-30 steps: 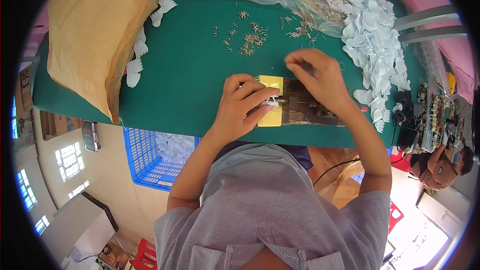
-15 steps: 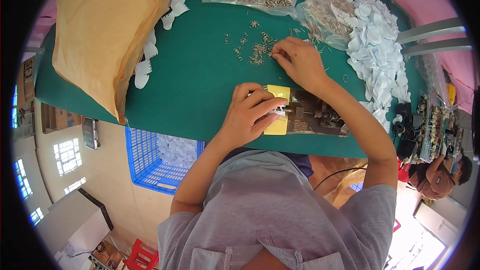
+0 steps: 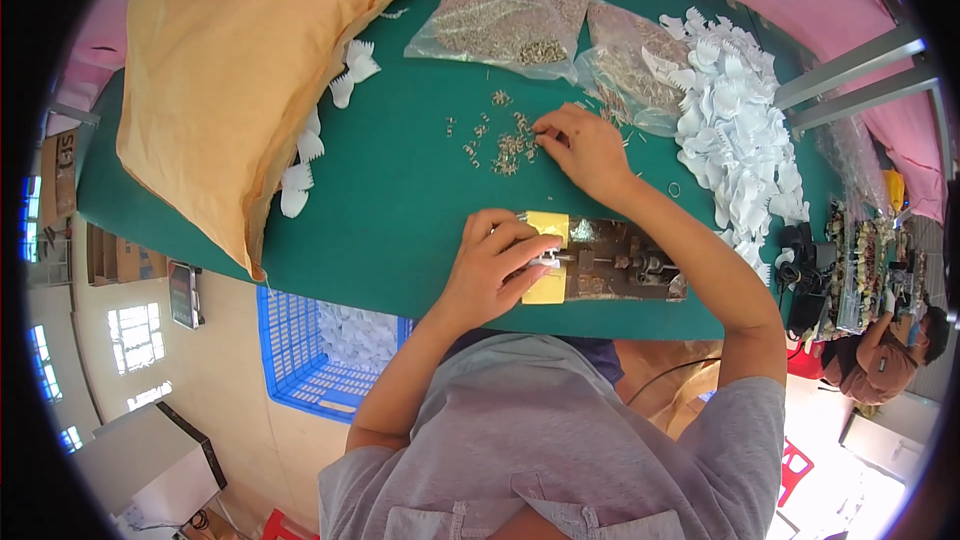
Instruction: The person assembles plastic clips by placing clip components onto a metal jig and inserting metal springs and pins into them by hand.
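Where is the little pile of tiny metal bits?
The loose metal bits lie on the green table near the middle of the head view, just left of the right hand and in front of the clear bags.

On our table (image 3: 380,190) the sack (image 3: 220,80) lies left, the clip pile (image 3: 735,135) right, two bags (image 3: 500,15) behind the loose metal bits (image 3: 500,145), the small press (image 3: 610,260) nearest us.

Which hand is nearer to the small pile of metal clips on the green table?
Right. The right hand has its fingers at the edge of the metal clips; the left hand is lower, at the yellow-fronted jig.
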`<state>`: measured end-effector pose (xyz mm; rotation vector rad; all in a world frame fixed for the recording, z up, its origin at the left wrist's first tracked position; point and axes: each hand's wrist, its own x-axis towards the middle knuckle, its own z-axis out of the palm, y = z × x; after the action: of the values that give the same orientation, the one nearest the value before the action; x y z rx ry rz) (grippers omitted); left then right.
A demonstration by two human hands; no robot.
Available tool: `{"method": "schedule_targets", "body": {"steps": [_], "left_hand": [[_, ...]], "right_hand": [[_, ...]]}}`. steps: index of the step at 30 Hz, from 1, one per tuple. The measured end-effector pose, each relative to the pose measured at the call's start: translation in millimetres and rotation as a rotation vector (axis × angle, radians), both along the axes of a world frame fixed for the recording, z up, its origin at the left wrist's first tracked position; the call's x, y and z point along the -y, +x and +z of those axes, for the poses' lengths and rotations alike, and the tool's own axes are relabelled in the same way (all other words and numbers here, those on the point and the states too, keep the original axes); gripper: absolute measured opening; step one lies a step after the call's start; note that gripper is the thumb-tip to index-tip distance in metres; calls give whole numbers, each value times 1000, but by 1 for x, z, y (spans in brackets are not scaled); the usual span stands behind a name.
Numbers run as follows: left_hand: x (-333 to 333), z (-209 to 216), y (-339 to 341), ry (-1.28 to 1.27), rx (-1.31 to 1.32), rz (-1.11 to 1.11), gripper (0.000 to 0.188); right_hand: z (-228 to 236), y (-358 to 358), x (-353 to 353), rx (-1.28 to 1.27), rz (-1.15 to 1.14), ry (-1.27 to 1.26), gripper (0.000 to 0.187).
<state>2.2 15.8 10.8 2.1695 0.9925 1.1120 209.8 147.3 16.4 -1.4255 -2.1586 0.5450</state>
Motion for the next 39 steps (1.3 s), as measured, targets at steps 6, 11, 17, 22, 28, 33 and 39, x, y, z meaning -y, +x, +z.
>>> {"method": "schedule_targets", "body": {"steps": [6,11,17,22,28,33,39], "left_hand": [[2,-1,1,-26,26,-6,37],[2,-4,1,-50,9,-2,37],[8,-3,0,-55,7,2,37],[7,-2,1,-71,6,3,37],[2,3,2,-35,-8,-2,35],[-1,0,1,-33,0,19,32],[7,-17,1,-199,167,91,47]], "right_hand": [[-3,6,1,106,78,121,15],[-5,16,2,140,213,231,17],[-7,16,-12,-12,306,191,10],[-6,11,-14,-17,176,143,15],[38,16,22,-100,132,-106,13],[63,11,87,-205,156,-409,13],[73,10,108,-232,155,-257,12]]}}
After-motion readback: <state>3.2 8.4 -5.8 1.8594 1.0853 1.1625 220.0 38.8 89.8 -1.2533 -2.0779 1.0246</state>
